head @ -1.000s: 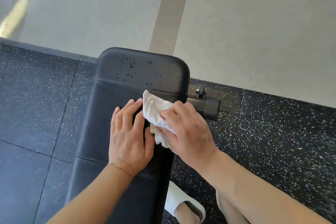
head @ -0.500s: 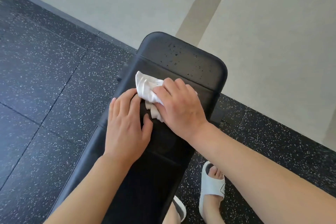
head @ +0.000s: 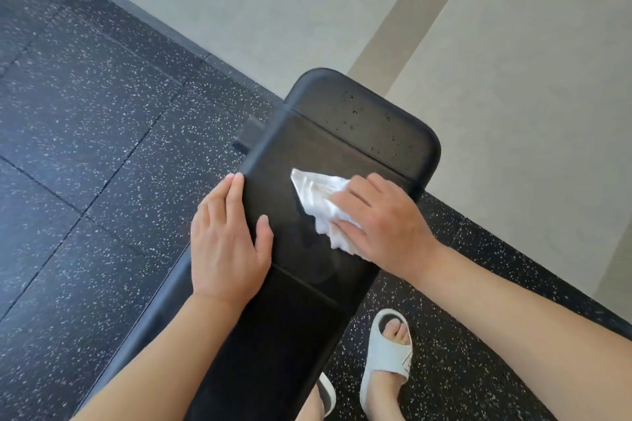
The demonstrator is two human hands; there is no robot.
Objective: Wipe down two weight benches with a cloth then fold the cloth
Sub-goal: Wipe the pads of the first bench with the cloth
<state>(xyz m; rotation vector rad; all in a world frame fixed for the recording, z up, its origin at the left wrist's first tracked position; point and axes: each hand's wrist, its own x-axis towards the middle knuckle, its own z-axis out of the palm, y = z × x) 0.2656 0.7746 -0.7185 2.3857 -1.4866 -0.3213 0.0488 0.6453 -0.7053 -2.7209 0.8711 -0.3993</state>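
A black padded weight bench (head: 301,318) runs from the bottom centre up to the right, with water droplets on its far end. A crumpled white cloth (head: 319,198) lies on the pad. My right hand (head: 383,219) presses down on the cloth, fingers spread over it and slightly bent. My left hand (head: 227,243) rests flat on the bench's left edge, fingers straight, holding nothing. Only one bench is in view.
Black speckled rubber flooring (head: 85,147) surrounds the bench. Pale smooth floor (head: 513,79) begins just past the bench's far end. A foot in a white slide sandal (head: 388,359) stands right of the bench, another sandal (head: 326,396) beside it.
My right hand slid the cloth rightward across the pad, away from my left hand. My left hand shifted to the bench's left edge. The view turned left.
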